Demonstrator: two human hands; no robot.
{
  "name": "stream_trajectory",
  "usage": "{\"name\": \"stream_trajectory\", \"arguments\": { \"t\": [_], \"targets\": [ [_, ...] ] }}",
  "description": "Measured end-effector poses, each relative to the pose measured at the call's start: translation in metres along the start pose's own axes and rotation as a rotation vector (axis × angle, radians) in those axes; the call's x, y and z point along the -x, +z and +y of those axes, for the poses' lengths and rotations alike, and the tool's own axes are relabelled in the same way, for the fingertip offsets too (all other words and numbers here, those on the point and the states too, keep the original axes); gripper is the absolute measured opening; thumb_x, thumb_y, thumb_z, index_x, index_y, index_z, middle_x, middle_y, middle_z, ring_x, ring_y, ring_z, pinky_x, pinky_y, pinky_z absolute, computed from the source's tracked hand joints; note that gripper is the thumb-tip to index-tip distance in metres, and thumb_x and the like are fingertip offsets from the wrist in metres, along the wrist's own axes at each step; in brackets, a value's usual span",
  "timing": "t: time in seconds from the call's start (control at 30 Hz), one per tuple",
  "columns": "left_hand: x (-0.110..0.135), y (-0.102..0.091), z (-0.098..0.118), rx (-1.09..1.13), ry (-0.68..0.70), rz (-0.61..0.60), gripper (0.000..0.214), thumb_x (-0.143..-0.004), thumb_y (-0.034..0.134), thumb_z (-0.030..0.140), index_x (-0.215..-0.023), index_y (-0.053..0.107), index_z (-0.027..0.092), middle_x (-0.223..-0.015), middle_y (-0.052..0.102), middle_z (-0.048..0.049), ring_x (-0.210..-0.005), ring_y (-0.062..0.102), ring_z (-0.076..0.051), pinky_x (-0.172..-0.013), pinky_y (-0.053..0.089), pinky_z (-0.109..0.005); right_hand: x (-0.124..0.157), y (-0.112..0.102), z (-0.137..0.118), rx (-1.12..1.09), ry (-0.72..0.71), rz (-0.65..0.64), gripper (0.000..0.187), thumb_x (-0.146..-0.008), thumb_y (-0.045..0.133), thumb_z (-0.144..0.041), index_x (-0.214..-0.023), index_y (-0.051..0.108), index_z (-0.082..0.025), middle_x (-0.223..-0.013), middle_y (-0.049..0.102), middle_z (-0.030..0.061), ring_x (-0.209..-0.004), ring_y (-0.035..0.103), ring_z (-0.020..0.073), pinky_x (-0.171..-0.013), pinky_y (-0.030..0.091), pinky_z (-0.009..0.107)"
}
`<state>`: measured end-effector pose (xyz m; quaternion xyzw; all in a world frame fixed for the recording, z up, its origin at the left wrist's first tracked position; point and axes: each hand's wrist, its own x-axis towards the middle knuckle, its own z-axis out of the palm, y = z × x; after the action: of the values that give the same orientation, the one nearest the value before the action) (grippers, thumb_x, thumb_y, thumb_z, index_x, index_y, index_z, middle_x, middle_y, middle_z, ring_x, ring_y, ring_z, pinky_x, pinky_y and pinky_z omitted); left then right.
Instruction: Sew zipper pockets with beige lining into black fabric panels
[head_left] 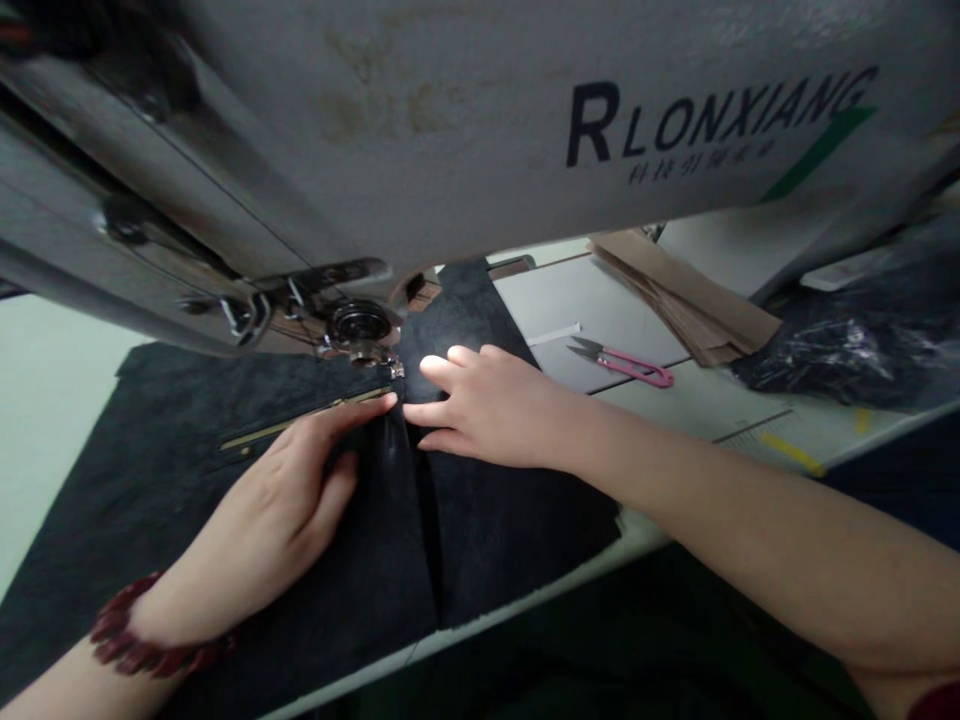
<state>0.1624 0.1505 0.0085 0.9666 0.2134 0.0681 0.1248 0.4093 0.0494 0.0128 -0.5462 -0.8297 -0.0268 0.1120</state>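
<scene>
Black fabric (157, 460) lies spread on the sewing table, with a brass zipper (300, 420) running toward the presser foot (367, 352) of the grey sewing machine (450, 130). My left hand (277, 500) lies flat on the fabric, fingers stretched out, the index fingertip at the zipper's end near the needle. My right hand (487, 405) rests flat on the fabric just right of the presser foot, fingers extended toward the left hand. A fold in the fabric runs down between both hands. A red bead bracelet (142, 640) is on my left wrist.
Pink thread snips (626, 363) lie on the white table (675, 400) to the right. Behind them is a stack of brown paper pieces (690, 300). A shiny black plastic bag (855, 350) sits at far right. The machine arm overhangs the whole upper view.
</scene>
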Motion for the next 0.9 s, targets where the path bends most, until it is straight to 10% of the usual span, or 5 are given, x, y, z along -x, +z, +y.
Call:
{"name": "stream_trajectory", "arguments": {
  "t": [0.27, 0.47, 0.9],
  "targets": [
    [0.002, 0.005, -0.001, -0.186, 0.196, -0.026, 0.056, -0.1, 0.039, 0.023, -0.154, 0.03, 0.031, -0.16, 0.031, 0.0018, -0.144, 0.034, -0.022, -0.124, 0.027, -0.041, 0.006, -0.017, 0.014, -0.17, 0.013, 0.061, 0.029, -0.099, 0.044, -0.024, -0.092, 0.071, -0.016, -0.092, 0.065, 0.0061, -0.086, 0.056, 0.0186, -0.077, 0.038, 0.034],
    [0.003, 0.005, 0.005, -0.212, 0.204, 0.013, 0.057, -0.096, 0.042, 0.016, -0.152, 0.036, 0.025, -0.159, 0.031, -0.0021, -0.144, 0.033, -0.021, -0.124, 0.027, -0.04, 0.005, -0.003, 0.005, -0.186, -0.122, 0.068, 0.034, -0.102, 0.045, -0.022, -0.133, 0.058, -0.019, -0.138, 0.061, 0.0039, -0.111, 0.055, 0.0206, -0.092, 0.041, 0.037],
    [0.003, 0.005, 0.01, -0.197, 0.222, 0.076, 0.058, -0.095, 0.043, 0.01, -0.152, 0.037, 0.021, -0.158, 0.036, -0.002, -0.145, 0.033, -0.017, -0.126, 0.024, -0.038, 0.0, 0.0, -0.004, 0.02, -0.001, -0.007, 0.035, -0.101, 0.047, -0.023, -0.135, 0.055, -0.019, -0.133, 0.062, 0.002, -0.102, 0.054, 0.0219, -0.085, 0.038, 0.039]
  ]
}}
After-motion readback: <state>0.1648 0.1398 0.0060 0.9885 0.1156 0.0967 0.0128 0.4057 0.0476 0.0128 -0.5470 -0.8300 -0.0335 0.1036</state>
